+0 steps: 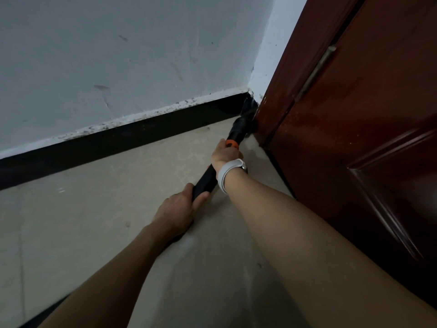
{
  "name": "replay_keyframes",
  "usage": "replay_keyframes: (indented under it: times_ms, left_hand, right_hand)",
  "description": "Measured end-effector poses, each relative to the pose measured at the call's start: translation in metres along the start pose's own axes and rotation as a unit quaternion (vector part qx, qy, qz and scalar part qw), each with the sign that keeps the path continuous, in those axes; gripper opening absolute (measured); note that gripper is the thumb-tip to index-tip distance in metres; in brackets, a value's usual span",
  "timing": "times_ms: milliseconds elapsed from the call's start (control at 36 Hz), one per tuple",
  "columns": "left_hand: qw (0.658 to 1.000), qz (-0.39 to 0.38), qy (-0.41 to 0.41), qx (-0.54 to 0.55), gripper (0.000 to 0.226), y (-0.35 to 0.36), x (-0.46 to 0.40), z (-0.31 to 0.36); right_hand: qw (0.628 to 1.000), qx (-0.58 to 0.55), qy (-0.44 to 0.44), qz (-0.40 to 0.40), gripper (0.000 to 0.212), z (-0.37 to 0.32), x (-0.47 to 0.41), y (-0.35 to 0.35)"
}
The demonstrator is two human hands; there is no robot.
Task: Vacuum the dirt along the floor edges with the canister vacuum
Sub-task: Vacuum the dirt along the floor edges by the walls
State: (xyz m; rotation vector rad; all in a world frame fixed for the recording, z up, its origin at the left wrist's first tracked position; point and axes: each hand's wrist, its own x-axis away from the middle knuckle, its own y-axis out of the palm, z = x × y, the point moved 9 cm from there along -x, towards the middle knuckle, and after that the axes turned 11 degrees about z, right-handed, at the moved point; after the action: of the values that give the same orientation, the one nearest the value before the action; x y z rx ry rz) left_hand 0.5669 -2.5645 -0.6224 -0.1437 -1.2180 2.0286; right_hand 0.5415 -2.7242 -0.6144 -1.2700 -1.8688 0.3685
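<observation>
Black round vacuum tube [205, 183] gripped by both hands: left hand [176, 210] lower, right hand [224, 155] by orange collar [232, 143]; nozzle [244, 120] at glossy baseboard [118, 140] corner, center right.

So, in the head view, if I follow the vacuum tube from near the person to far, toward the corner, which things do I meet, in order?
left hand → black tube → white wristband → right hand → orange collar → nozzle at the corner, between the black baseboard and the door frame.
</observation>
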Motion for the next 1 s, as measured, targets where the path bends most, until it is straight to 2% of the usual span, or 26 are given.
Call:
replay_keyframes:
  times_ms: [250,417,500,583,667,722,806,861,917,1000]
  left_hand:
    - [0.992,-0.068,0.069,-0.087,0.032,0.013,0.052,-0.017]
    - [0.986,-0.075,0.102,-0.105,0.031,0.01,0.079,-0.026]
    - [0.985,-0.058,0.105,-0.123,0.036,0.004,0.077,-0.024]
    - [0.989,-0.031,0.074,-0.124,0.044,0.001,0.066,-0.025]
    - [0.995,0.003,0.036,-0.089,0.045,-0.006,0.054,-0.022]
    - [0.996,0.014,0.025,-0.079,0.044,-0.009,0.052,-0.02]
    - [0.995,-0.016,0.049,-0.088,0.036,-0.005,0.067,-0.018]
    - [0.991,-0.05,0.071,-0.102,0.035,0.004,0.084,-0.022]
    - [0.985,-0.087,0.093,-0.117,0.05,0.014,0.103,-0.03]
    - [0.97,-0.144,0.148,-0.131,0.115,0.033,0.132,-0.037]
  right_hand:
    - [0.992,-0.069,0.103,-0.021,0.067,0.081,0.034,0.008]
    - [0.974,-0.164,0.151,-0.029,0.068,0.113,0.053,0.027]
    - [0.973,-0.165,0.156,-0.038,0.068,0.106,0.052,0.03]
    - [0.97,-0.186,0.143,-0.056,0.072,0.089,0.041,0.034]
    - [0.962,-0.212,0.13,-0.115,0.056,0.064,0.035,0.038]
    - [0.966,-0.199,0.116,-0.113,0.059,0.056,0.034,0.035]
    - [0.98,-0.155,0.101,-0.075,0.056,0.069,0.049,0.028]
    - [0.977,-0.168,0.118,-0.059,0.052,0.093,0.064,0.022]
    - [0.974,-0.186,0.126,-0.032,0.048,0.124,0.075,0.014]
    - [0.972,-0.186,0.145,-0.002,0.042,0.182,0.088,0.009]
